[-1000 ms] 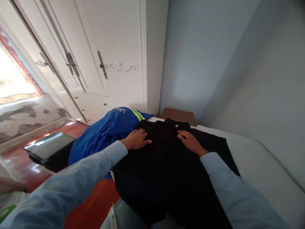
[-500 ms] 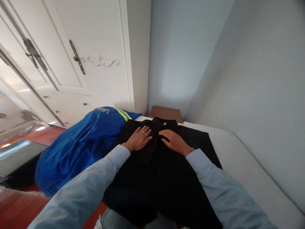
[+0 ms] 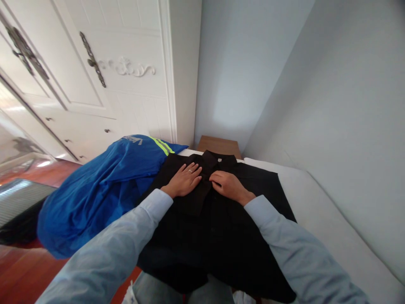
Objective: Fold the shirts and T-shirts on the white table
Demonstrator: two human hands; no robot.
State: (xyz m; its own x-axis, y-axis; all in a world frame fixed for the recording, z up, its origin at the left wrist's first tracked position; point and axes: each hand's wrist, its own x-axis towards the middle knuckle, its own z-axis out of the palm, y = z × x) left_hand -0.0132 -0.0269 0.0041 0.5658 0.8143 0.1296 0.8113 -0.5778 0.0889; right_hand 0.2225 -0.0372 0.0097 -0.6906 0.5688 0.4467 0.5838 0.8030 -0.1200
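A black collared shirt lies spread out in front of me, its collar at the far end and its lower edge hanging toward my knees. Flat on the left part of its front rests my left hand, fingers spread, a ring on one of them. Just right of it, my right hand has its thumb and fingertips drawn together in a pinch at the shirt's front edge, below the collar. The cloth between those fingertips is small and dark, partly hidden by the hand.
Left of the shirt, a blue garment with a yellow-green stripe hangs over the side. White bedding runs along the grey wall. Behind stands a brown wooden piece, and a white wardrobe at left. A ridged grey case sits on the red floor.
My right hand's fingers have closed into a pinch at the shirt front. The left hand stays flat almost where it was. The view has tilted slightly.
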